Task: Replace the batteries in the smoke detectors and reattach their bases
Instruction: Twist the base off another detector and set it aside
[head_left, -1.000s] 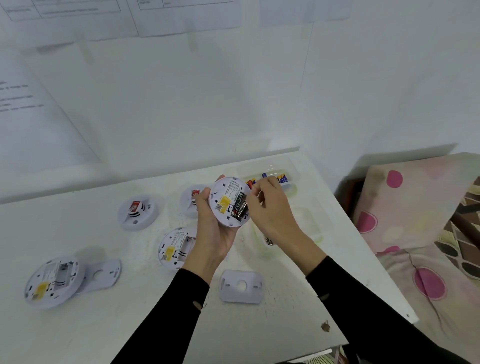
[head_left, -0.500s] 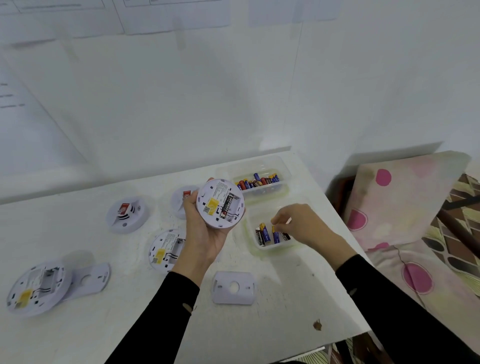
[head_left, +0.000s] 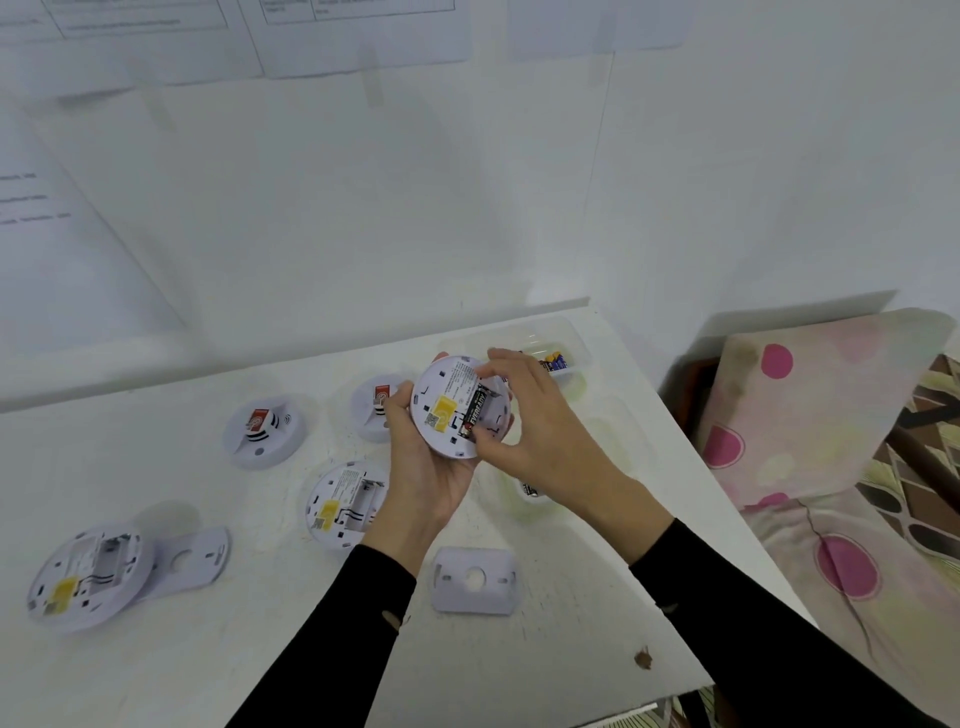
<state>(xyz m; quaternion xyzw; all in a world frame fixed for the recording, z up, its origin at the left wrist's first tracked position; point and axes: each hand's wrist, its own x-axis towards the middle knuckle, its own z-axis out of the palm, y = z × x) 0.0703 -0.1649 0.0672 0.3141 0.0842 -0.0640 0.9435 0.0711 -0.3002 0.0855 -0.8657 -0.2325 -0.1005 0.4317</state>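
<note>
Where R hand (head_left: 540, 431) was down at the near battery tray (head_left: 511, 506) 0.5 s ago, it's now back up at the smoke detector (head_left: 441, 410).
L hand (head_left: 421, 467) grips detector by its rim, back side up, above tabletop (head_left: 260, 649). R fingers (head_left: 498, 364) curl over it, index & thumb pinching black battery (head_left: 475, 413) end to end in the compartment. Loose base plate (head_left: 474, 581) lies on tabletop btwn wrists.

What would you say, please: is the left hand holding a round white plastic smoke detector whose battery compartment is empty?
Not empty: the head view shows a black cylindrical battery in the compartment of the round white plastic smoke detector the left hand holds.
</note>
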